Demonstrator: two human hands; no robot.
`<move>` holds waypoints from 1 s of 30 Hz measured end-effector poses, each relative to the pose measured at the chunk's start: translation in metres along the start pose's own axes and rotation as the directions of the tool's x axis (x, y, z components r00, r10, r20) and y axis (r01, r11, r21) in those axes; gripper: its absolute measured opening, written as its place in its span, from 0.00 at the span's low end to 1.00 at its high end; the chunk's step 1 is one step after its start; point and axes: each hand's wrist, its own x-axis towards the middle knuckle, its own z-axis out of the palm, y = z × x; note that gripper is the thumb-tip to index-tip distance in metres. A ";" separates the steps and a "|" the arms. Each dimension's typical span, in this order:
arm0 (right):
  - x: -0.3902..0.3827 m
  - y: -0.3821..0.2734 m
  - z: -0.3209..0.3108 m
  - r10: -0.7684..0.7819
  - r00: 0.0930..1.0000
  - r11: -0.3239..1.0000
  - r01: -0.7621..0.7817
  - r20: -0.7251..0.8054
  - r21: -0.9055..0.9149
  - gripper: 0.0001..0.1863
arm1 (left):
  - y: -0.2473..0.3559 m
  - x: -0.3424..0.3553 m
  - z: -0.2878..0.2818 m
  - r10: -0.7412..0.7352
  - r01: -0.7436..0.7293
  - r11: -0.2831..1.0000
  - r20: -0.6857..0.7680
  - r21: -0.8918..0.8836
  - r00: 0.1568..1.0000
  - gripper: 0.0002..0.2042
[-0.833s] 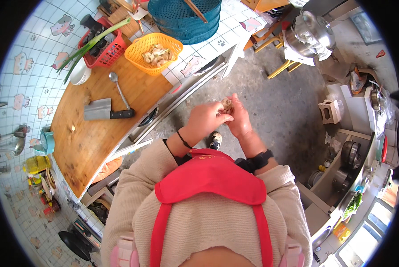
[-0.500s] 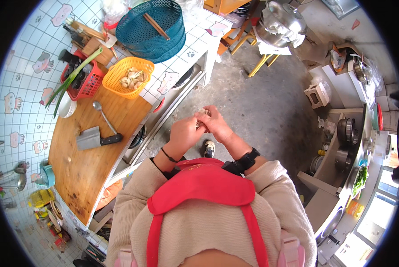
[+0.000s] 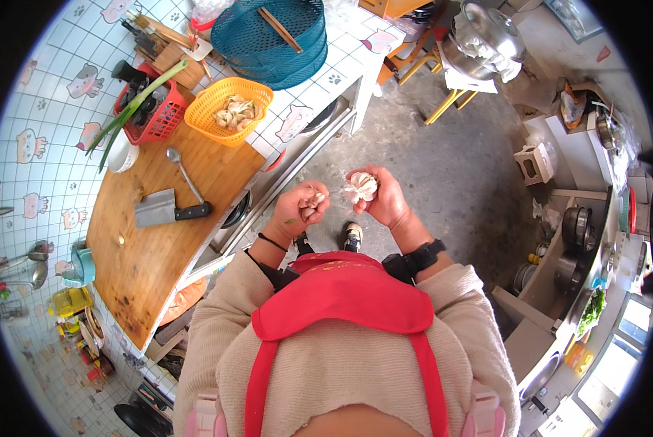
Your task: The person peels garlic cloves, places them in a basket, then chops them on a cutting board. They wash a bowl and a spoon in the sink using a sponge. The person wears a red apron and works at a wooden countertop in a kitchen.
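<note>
My right hand (image 3: 386, 198) is closed around a white garlic bulb (image 3: 362, 186) with cloves showing at its top. To its left, my left hand (image 3: 295, 212) has its fingers curled round a few loose garlic cloves (image 3: 310, 206). The two hands are apart, held in front of my red apron over the floor. Left of them, a yellow basket (image 3: 208, 109) with garlic pieces in it stands by a wooden board (image 3: 151, 255). On the board lie a cleaver (image 3: 172, 209), a spoon (image 3: 184, 175) and one small pale clove (image 3: 121, 240).
A teal perforated basket (image 3: 268, 51) with chopsticks across it stands beyond the yellow one. A red basket (image 3: 165, 116) bears a green onion (image 3: 133, 105). At the far right is a stool (image 3: 450, 102) under a metal pot (image 3: 479, 51). Shelves with pans line the right side.
My hands were together over the garlic; now they have separated, the bulb in the right and loose cloves in the left. The view has shifted slightly.
</note>
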 end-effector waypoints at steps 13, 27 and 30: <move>0.018 -0.049 -0.003 0.012 0.989 1.000 -0.010 -0.147 0.017 0.21 | 0.009 -0.045 -0.052 0.115 -0.106 0.993 -0.174 0.057 0.978 0.10; 0.197 -0.284 0.252 -0.455 0.888 0.839 0.454 0.069 -0.300 0.39 | 0.007 -0.082 -0.067 0.208 -0.219 0.976 -0.306 -0.002 0.929 0.11; 0.199 -0.254 0.249 -0.396 0.909 0.787 0.409 0.129 -0.463 0.39 | 0.014 -0.097 -0.072 0.306 -0.302 0.952 -0.266 0.056 0.914 0.13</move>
